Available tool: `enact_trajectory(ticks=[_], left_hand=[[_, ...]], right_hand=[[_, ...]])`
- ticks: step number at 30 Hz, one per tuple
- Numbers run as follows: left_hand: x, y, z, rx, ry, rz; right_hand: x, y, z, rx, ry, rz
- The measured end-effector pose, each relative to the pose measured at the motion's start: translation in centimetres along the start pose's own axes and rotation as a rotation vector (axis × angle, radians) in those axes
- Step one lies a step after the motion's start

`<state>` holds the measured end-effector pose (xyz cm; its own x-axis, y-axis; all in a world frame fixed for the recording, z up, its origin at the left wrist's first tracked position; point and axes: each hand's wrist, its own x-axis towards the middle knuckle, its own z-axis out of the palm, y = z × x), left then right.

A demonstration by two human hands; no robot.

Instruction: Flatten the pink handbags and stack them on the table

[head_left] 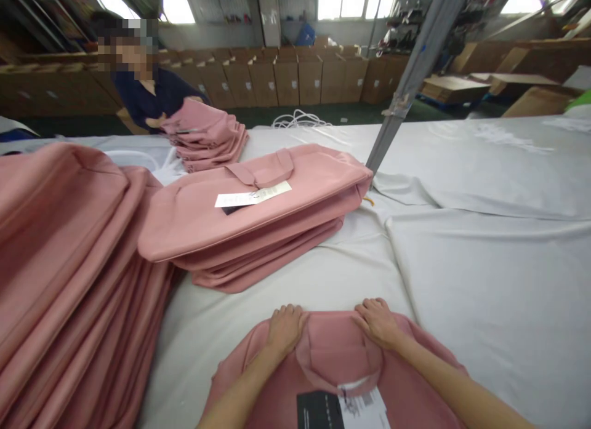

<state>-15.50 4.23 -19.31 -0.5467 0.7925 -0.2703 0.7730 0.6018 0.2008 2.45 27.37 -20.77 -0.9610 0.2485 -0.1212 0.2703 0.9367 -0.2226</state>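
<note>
A pink bag (pixel 336 336) lies flat at the front of the table, and its near part runs out of view. My left hand (pixel 287 328) is closed over the bag's far edge, left of its loop handle (pixel 318 380). On the other side of the handle, my right hand (pixel 379 323) grips the same edge with curled fingers. A black tag (pixel 318 410) and a white printed tag (pixel 369 410) hang from the handle onto the bag. My fingertips are partly hidden behind the edge.
Ahead lies a stack of pink bags (pixel 194 223) with tags on top. A taller pile of bags (pixel 50 232) fills the left. Behind them, a person (pixel 152 96) handles more folded bags (pixel 207 133). A grey metal post (pixel 406 78) rises from the white-covered table (pixel 498 281).
</note>
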Motion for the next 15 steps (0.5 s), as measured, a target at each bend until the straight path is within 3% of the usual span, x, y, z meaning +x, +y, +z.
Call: enact_trajectory(ticks=[3,8,15], left_hand=[[0.6,-1.5,1.4,0.005,0.042,0.041],[1.9,-3.9,3.3,-0.035,0.061,0.089],[2.7,-4.4,4.8,0.023,0.068,0.051]], right_hand=[[-0.9,1.7,0.0,0.005,-0.02,0.021],[-0.9,2.8,1.9,-0.004,0.001,0.126],[-0.4,2.9,3.2,0.024,0.054,0.167]])
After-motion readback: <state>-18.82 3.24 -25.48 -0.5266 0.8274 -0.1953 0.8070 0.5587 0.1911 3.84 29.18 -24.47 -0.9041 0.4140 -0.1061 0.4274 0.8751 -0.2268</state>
